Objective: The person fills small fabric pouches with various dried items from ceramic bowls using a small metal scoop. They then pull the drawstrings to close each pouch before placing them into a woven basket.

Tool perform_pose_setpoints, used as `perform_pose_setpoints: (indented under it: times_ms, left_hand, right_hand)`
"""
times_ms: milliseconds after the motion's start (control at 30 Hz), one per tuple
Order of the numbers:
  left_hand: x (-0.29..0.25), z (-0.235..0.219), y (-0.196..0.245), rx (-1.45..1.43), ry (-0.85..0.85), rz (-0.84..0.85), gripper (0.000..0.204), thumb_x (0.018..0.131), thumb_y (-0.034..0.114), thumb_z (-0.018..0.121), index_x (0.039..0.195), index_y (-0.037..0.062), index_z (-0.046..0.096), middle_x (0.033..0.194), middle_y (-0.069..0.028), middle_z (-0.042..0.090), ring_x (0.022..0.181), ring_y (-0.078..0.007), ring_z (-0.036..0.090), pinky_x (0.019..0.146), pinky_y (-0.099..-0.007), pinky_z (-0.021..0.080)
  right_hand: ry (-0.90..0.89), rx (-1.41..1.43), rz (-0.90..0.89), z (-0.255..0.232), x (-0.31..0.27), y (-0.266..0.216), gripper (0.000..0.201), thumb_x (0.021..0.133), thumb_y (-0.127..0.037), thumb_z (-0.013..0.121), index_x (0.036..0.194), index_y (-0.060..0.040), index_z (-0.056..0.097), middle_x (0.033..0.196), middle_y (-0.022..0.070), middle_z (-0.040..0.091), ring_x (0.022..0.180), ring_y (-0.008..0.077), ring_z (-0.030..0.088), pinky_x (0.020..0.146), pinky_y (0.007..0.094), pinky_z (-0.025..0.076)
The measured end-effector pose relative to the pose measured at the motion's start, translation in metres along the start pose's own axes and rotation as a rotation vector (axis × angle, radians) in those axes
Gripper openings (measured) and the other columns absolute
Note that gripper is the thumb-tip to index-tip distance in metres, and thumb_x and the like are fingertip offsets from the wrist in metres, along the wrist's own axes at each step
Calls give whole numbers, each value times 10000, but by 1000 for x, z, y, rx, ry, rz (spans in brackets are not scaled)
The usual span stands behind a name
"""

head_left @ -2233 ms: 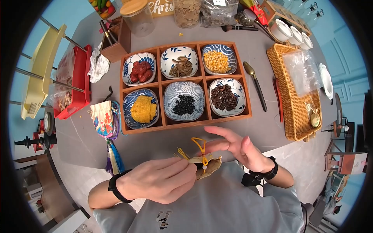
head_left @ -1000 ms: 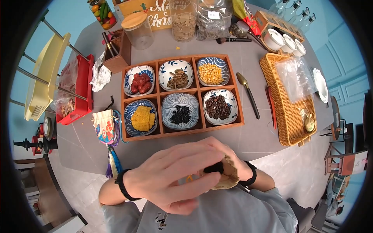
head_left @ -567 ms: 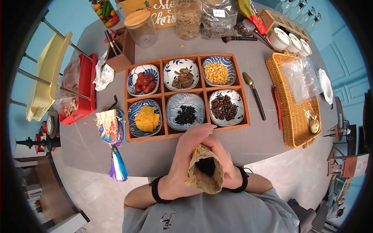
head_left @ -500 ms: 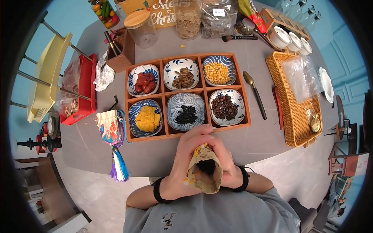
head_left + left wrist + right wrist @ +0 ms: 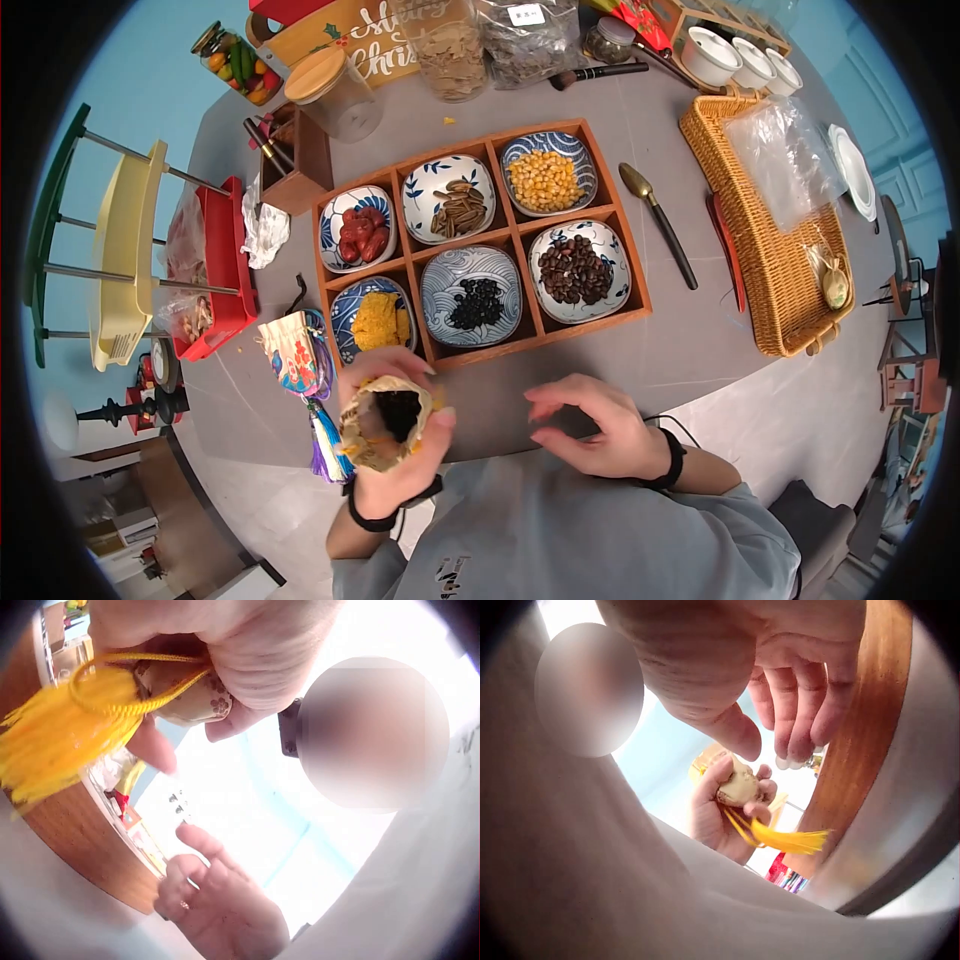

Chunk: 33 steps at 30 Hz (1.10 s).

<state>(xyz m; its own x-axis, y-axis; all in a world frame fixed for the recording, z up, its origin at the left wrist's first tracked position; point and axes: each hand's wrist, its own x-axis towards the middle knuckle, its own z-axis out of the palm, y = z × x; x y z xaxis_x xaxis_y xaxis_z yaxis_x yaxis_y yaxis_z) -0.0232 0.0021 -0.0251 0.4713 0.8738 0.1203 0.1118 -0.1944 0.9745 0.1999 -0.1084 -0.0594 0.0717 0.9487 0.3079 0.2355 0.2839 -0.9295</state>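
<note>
At far left on my grey table is a red bin [image 5: 232, 270] with plastic-wrapped goods. Nearer and right of it lies an embroidered bag [image 5: 290, 350] with a blue, white and purple tassel.

Next comes my left hand [image 5: 408, 472], its fingers and thumb curled round a small beige pouch [image 5: 360, 428]. The pouch is at the near left corner of a wooden tray [image 5: 540, 338], its mouth gaping up toward me; the inside is dark, and I cannot tell whether that is filling or shadow. From the left wrist, a yellow tassel [image 5: 71, 727] and a cord loop show beside my grip. I judge this hold works best firm but not squeezing, thumb near the rim so the mouth keeps round, and cord and tassel outside the opening.

Behind, the tray's six compartments each hold a bowl: on the far side red dried fruit, brown pods and corn kernels [image 5: 543, 182]; on the near side something yellow, black beans [image 5: 478, 303] and dark brown beans [image 5: 577, 268].

Near right, my right hand [image 5: 608, 432] holds nothing, thumb and fingers apart and loosely bent. Free like this, it is best brought round without knocking the rim.

Farther right lie a dark-handled spoon [image 5: 655, 225], a slim red tool [image 5: 728, 250] and a wicker basket [image 5: 768, 325].
</note>
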Motion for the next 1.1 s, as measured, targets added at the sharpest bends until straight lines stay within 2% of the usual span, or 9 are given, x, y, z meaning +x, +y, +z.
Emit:
perform_pose_setpoints:
  times_ms: [33,133,167,267,367,467,800,900,1100]
  left_hand:
    - [7,-7,1,134,-31,95,500,799,16,762,1173,63,434,1107,-124,560,928,-186,574,835,-326,476]
    - [27,-16,15,436,-70,143,504,741,-17,794,1136,44,487,1046,-108,573,910,-212,593,823,-327,489]
    - [30,-21,18,525,-125,89,510,734,-38,761,1164,42,499,1101,-84,541,984,-185,562,874,-307,477]
    - [49,-19,29,699,-164,65,509,725,-32,774,1161,39,522,1026,-106,599,926,-234,633,843,-326,509]
    - [66,-19,30,836,-231,82,521,714,-22,779,1168,35,530,1004,-140,638,893,-306,673,811,-353,530]
    - [79,-16,32,924,-294,147,542,692,9,797,1169,22,539,1049,-186,609,948,-432,649,768,-456,536]
    - [109,-7,50,1252,-519,156,613,666,55,828,1195,48,518,1080,-177,637,945,-434,671,757,-488,558]
    - [115,-3,55,1308,-567,116,607,667,64,831,1189,46,523,1087,-162,618,968,-408,665,751,-477,566]
    - [122,5,62,1412,-636,160,613,647,46,828,1184,45,533,1048,-146,587,1012,-364,638,731,-467,558]
  right_hand:
    - [-19,7,12,-3,-5,4,433,807,29,797,1215,-20,660,937,80,698,822,233,697,728,341,564]
    - [-42,29,52,-11,-16,8,404,810,32,792,1190,-20,664,929,82,696,810,231,698,721,343,566]
    - [-45,36,66,-13,-18,9,395,810,32,791,1182,-20,666,924,82,696,806,231,699,719,344,566]
    - [-44,39,51,-19,-19,10,386,815,24,789,1177,-25,666,914,84,695,805,238,700,717,342,565]
    - [-54,42,45,-21,-21,10,370,819,12,788,1167,-32,673,913,86,703,806,247,703,716,344,566]
    - [-51,45,28,-21,-23,11,354,819,-1,792,1154,-35,682,920,87,713,807,255,707,718,351,569]
    - [4,61,21,-25,-29,14,329,812,-7,796,1126,-32,700,952,92,729,806,256,707,731,357,574]
    - [17,61,19,-25,-31,15,315,811,-10,797,1111,-31,705,956,93,731,802,258,704,727,356,573]
    - [45,58,7,-27,-33,15,286,810,-19,799,1081,-38,709,962,92,733,804,263,702,716,357,569]
